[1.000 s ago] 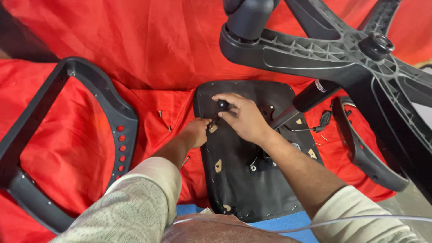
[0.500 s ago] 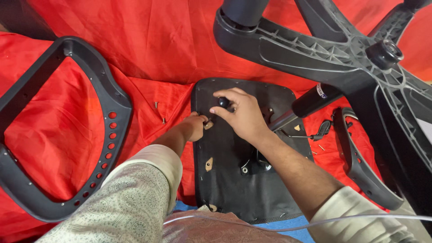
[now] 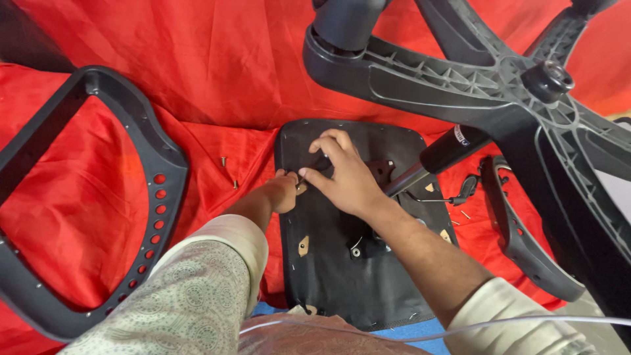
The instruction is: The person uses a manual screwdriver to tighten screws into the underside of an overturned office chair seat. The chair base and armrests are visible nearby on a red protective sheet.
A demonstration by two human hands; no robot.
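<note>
Both hands work a fastener on the upturned chair seat (image 3: 342, 276); the right hand (image 3: 342, 174) curls around a small dark knob, the left hand (image 3: 284, 190) pinches beside it, contents hidden. Looks like the fixing stage; steady turning needed next, I'd judge.

Black seat underside (image 3: 342, 276), flat on red cloth, metal bracket (image 3: 380, 169) mounted

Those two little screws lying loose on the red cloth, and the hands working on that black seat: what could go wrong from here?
The two loose screws lie in a fold of the red cloth; a tug on it might roll them out of sight. The chair base leans over the seat underside, so it could slip toward the right hand. The left hand and right hand crowd one spot, so fingers might get pinched.
</note>
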